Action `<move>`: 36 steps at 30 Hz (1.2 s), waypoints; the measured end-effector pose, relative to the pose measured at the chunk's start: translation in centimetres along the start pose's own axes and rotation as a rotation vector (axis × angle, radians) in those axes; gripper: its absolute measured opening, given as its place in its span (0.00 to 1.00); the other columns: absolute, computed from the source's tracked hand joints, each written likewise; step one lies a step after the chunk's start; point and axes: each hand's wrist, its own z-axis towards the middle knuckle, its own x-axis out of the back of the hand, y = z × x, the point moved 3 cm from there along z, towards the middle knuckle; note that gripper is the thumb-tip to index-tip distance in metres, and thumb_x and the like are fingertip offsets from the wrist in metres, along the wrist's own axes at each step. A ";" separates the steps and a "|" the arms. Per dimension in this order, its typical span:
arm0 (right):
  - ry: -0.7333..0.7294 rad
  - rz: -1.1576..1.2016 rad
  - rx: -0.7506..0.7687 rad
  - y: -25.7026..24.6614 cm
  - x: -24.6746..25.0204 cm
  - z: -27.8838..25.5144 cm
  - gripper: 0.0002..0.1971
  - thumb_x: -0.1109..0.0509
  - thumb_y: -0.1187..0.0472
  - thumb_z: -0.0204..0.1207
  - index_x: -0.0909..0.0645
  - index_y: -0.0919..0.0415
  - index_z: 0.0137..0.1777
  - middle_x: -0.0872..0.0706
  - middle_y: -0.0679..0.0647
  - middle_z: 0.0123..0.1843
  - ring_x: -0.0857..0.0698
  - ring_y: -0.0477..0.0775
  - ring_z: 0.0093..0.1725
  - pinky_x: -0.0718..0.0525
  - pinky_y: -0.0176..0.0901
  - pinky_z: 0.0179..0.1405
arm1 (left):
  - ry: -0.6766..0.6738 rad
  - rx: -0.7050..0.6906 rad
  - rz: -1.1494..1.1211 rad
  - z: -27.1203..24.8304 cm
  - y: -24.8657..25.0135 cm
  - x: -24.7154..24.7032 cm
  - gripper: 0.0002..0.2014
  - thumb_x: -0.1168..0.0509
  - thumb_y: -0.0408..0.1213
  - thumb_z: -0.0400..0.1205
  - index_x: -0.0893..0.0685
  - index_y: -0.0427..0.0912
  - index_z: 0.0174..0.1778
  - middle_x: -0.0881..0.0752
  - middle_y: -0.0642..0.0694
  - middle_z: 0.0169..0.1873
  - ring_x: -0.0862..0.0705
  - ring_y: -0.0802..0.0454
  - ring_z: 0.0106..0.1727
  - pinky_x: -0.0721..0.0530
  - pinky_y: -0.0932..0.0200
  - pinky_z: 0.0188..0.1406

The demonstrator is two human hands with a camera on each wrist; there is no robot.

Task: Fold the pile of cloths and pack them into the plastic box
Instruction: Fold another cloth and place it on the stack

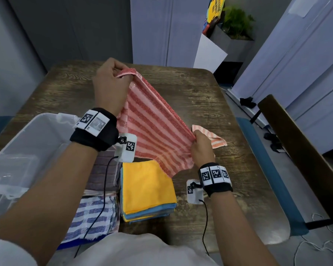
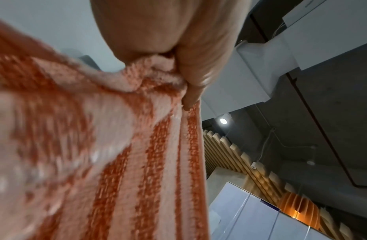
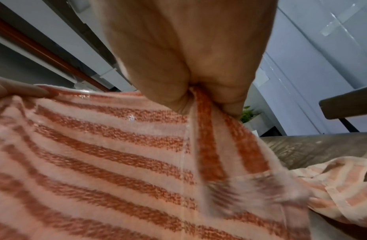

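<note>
A pink-and-orange striped cloth (image 1: 156, 129) hangs stretched in the air above the wooden table (image 1: 210, 89). My left hand (image 1: 110, 81) pinches its upper far corner; the left wrist view shows the cloth (image 2: 121, 146) bunched between thumb and fingers. My right hand (image 1: 200, 146) pinches the lower right edge, and one corner flops past it onto the table. In the right wrist view the cloth (image 3: 108, 162) spreads wide below the pinch. A clear plastic box (image 1: 25, 150) stands at the left. Folded yellow and blue cloths (image 1: 146, 189) lie stacked near me, beside grey and blue-checked cloths (image 1: 96, 208).
A dark chair back (image 1: 296, 143) stands to the right of the table. Beyond the far edge are a grey planter with a green plant (image 1: 236, 22) and white panels. Black cables run from both wrist bands. The far half of the table shows bare wood.
</note>
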 end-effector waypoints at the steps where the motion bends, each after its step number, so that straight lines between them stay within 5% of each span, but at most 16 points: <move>1: -0.034 0.025 -0.027 -0.1 0.0 -0.3 0.11 0.43 0.78 0.75 0.25 0.64 0.50 0.18 0.58 0.43 0.21 0.58 0.42 0.28 0.50 0.35 | -0.003 0.004 -0.010 0.0 -0.1 -0.2 0.05 0.28 0.39 0.79 0.15 0.46 0.48 0.13 0.57 0.40 0.16 0.65 0.39 0.19 0.71 0.40; 4: -0.085 0.048 -0.064 0.5 -0.5 -0.9 0.09 0.42 0.76 0.78 0.29 0.65 0.54 0.19 0.58 0.44 0.22 0.57 0.41 0.30 0.47 0.32 | 0.034 0.013 -0.071 0.3 -0.6 -0.4 0.07 0.29 0.36 0.78 0.18 0.49 0.49 0.15 0.56 0.42 0.17 0.63 0.42 0.17 0.67 0.43; 8: -0.198 0.033 -0.040 1.6 -1.6 -1.0 0.09 0.39 0.71 0.81 0.19 0.64 0.56 0.13 0.56 0.46 0.14 0.59 0.46 0.16 0.49 0.44 | 0.123 0.013 -0.047 1.3 -1.3 0.3 0.07 0.31 0.32 0.78 0.16 0.50 0.47 0.14 0.57 0.45 0.15 0.62 0.46 0.15 0.66 0.48; 13: -0.311 0.085 -0.075 2.3 -1.9 -1.4 0.10 0.39 0.72 0.84 0.15 0.67 0.49 0.17 0.48 0.31 0.18 0.42 0.26 0.24 0.31 0.21 | 0.164 0.025 -0.016 2.3 -2.4 0.6 0.10 0.31 0.30 0.77 0.11 0.51 0.46 0.11 0.57 0.44 0.13 0.65 0.46 0.16 0.69 0.49; 15: -0.356 0.088 -0.092 2.7 -2.1 -1.6 0.09 0.40 0.68 0.86 0.20 0.63 0.47 0.15 0.54 0.34 0.18 0.48 0.25 0.23 0.37 0.18 | 0.188 0.049 -0.028 2.5 -3.1 0.6 0.11 0.31 0.28 0.77 0.12 0.51 0.46 0.12 0.56 0.44 0.14 0.65 0.44 0.17 0.69 0.48; 18: -0.353 0.110 -0.153 3.9 -2.6 -1.3 0.05 0.38 0.68 0.84 0.28 0.58 0.50 0.16 0.59 0.48 0.15 0.56 0.41 0.16 0.47 0.35 | 0.243 0.076 -0.016 2.9 -3.8 1.0 0.09 0.30 0.30 0.78 0.17 0.50 0.49 0.15 0.56 0.43 0.18 0.68 0.40 0.20 0.73 0.44; 20: -0.299 0.221 -0.209 4.5 -2.8 -1.2 0.07 0.34 0.71 0.82 0.26 0.62 0.54 0.15 0.60 0.52 0.11 0.59 0.48 0.09 0.54 0.45 | 0.289 0.111 -0.026 3.1 -4.1 1.3 0.10 0.28 0.32 0.78 0.22 0.47 0.49 0.18 0.58 0.41 0.20 0.71 0.37 0.21 0.75 0.41; 22: -0.231 0.315 -0.250 5.0 -2.8 -1.0 0.05 0.33 0.71 0.83 0.23 0.61 0.51 0.13 0.62 0.52 0.09 0.60 0.48 0.07 0.57 0.44 | 0.297 0.123 -0.014 3.2 -4.4 1.5 0.12 0.26 0.34 0.77 0.22 0.46 0.49 0.19 0.57 0.42 0.20 0.68 0.38 0.23 0.76 0.39; 26: -0.178 0.394 -0.275 4.9 -2.8 -0.5 0.05 0.30 0.63 0.85 0.22 0.58 0.46 0.10 0.63 0.45 0.08 0.61 0.37 0.07 0.54 0.34 | 0.139 0.178 0.105 2.8 -6.2 0.3 0.09 0.24 0.41 0.77 0.16 0.47 0.49 0.14 0.53 0.45 0.17 0.58 0.45 0.21 0.73 0.41; 31: -0.255 0.338 -0.228 4.1 -3.3 -0.4 0.12 0.33 0.59 0.86 0.18 0.70 0.47 0.11 0.66 0.34 0.12 0.52 0.23 0.18 0.40 0.20 | -0.196 0.267 0.255 -0.7 -9.9 -3.3 0.07 0.25 0.42 0.81 0.09 0.45 0.52 0.10 0.50 0.44 0.14 0.55 0.39 0.15 0.59 0.40; 36: -0.369 0.482 -0.325 3.8 -4.9 -0.9 0.18 0.40 0.59 0.89 0.16 0.74 0.46 0.15 0.68 0.34 0.15 0.57 0.26 0.16 0.45 0.27 | -0.441 0.236 0.298 -5.4 -11.8 -6.5 0.08 0.29 0.42 0.83 0.08 0.43 0.43 0.10 0.48 0.36 0.13 0.49 0.40 0.16 0.54 0.44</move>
